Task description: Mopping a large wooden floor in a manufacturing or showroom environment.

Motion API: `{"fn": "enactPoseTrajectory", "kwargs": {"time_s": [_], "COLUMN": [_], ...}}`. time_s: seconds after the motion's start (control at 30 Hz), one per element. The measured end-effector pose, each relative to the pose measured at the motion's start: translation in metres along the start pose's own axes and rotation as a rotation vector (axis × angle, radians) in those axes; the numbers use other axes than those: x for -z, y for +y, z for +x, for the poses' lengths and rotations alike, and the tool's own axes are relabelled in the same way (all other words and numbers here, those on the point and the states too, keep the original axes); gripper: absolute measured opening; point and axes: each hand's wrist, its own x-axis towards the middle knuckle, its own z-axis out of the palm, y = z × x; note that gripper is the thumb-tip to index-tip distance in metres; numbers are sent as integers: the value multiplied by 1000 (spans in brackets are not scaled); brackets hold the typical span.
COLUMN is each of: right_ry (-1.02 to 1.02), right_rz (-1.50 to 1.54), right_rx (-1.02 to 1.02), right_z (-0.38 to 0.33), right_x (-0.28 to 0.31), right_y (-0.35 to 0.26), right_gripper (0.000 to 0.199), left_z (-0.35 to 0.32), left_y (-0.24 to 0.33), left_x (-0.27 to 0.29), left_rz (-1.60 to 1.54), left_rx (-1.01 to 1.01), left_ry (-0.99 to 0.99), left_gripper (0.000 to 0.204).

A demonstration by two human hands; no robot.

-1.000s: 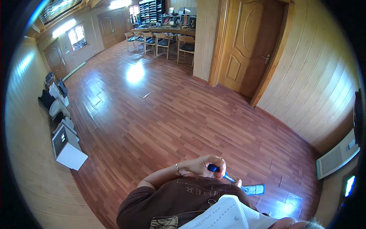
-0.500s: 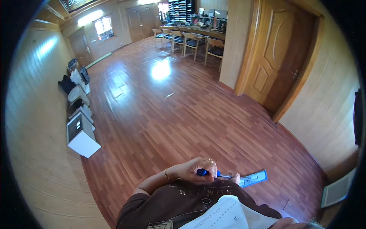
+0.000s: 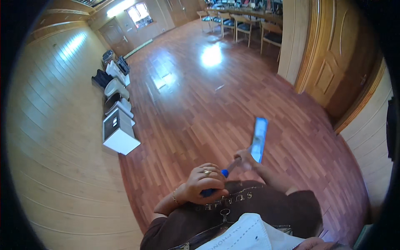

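A flat mop with a long blue-and-white head [image 3: 259,137] lies against the brown wood-plank floor [image 3: 187,121], ahead and a little to the right. Around the blue grip at the top of its handle, close to my chest, my left hand [image 3: 204,181] is closed. Farther down the handle, my right hand [image 3: 246,160] grips it, its fingers slightly smeared by motion. Between the two hands a short blue stretch of the mop handle [image 3: 225,173] shows. The lower handle is partly hidden behind my right hand.
Along the left wall stand a white box-like appliance [image 3: 127,143], a white toilet [image 3: 116,88] and several other items. At the right is a wooden door [image 3: 333,71]. Wooden chairs [image 3: 243,27] line a long counter [image 3: 254,14] at the back.
The mop head has swung from the right side to straight ahead, now pointing away from me. My right hand has moved forward with the handle. The view has shifted, so the room appears farther right.
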Motion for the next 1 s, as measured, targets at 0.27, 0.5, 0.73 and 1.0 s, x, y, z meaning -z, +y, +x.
{"fn": "enactPoseTrajectory", "kwargs": {"time_s": [0.27,0.5,0.73,1.0], "right_ry": [-614,-720,-650,-372], "right_rz": [93,371,243,229], "right_rx": [237,401,397,168], "right_z": [108,119,140,186], "right_x": [-66,-128,-164,-137], "right_y": [-83,-122,-98,-7], "right_gripper": [12,14,13,9], "left_z": [-9,-20,-50,-41], "left_y": [56,80,57,-40], "left_x": [32,40,49,70], "left_rz": [372,472,458,220], "left_rx": [-77,137,135,95], "left_ry": [153,56,184,147], "left_gripper": [26,38,40,34]}}
